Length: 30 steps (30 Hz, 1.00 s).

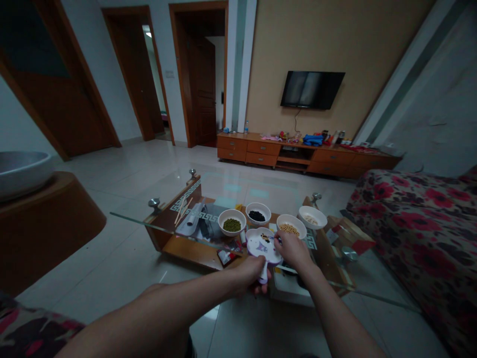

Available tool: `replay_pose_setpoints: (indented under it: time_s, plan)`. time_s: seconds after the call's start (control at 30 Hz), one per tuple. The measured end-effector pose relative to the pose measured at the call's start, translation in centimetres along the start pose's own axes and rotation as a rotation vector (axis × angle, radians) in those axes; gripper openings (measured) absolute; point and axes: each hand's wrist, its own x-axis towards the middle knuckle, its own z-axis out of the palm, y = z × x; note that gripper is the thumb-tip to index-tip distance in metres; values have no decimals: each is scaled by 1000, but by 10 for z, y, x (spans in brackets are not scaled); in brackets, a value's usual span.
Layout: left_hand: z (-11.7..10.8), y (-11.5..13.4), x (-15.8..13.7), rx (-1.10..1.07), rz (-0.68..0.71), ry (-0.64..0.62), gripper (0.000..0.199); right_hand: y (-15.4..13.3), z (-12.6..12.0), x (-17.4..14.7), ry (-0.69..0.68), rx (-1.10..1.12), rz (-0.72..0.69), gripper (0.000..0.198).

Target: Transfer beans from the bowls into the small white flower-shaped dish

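Note:
My left hand (254, 272) is wrapped round the handle of a white, purple-edged plate (274, 255) at the table's near edge. A few dark and tan beans (265, 238) lie at the plate's far side. My right hand (290, 247) is closed on a thin utensil (273, 237) whose tip reaches those beans; its exact kind is too small to make out. Beyond the plate stand several white bowls: one with green beans (231, 225), one with black beans (257, 216), one with yellowish beans (289, 229), and a pale-filled bowl (313, 218) at the right.
The bowls stand on a glass coffee table (149, 223) with wooden supports. Wooden chopsticks (182, 211) lie at its left. A flowered sofa (417, 223) is on the right, and a low TV cabinet (261, 148) stands against the far wall.

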Motion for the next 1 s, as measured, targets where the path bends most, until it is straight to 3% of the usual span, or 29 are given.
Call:
replay_pose_setpoints:
  time_s: [0.27,0.4,0.6,0.77,1.0]
  plan:
    - [1,0,0,2,-1,9,45,-3,-4,-2,20,14,-9,24]
    - [1,1,-1,12,-15,-2,46,-2,-13,-5,115,41,10,28]
    - [0,2,-3,0,-11,-15,44,13,-28,-8,259,5,227,33]
    - [-1,-3,4,-12,16,-24,46,20,-30,-9,287,-40,371,37]
    - [-1,-4,6,-11,13,-12,45,18,-23,-6,263,9,314,35]
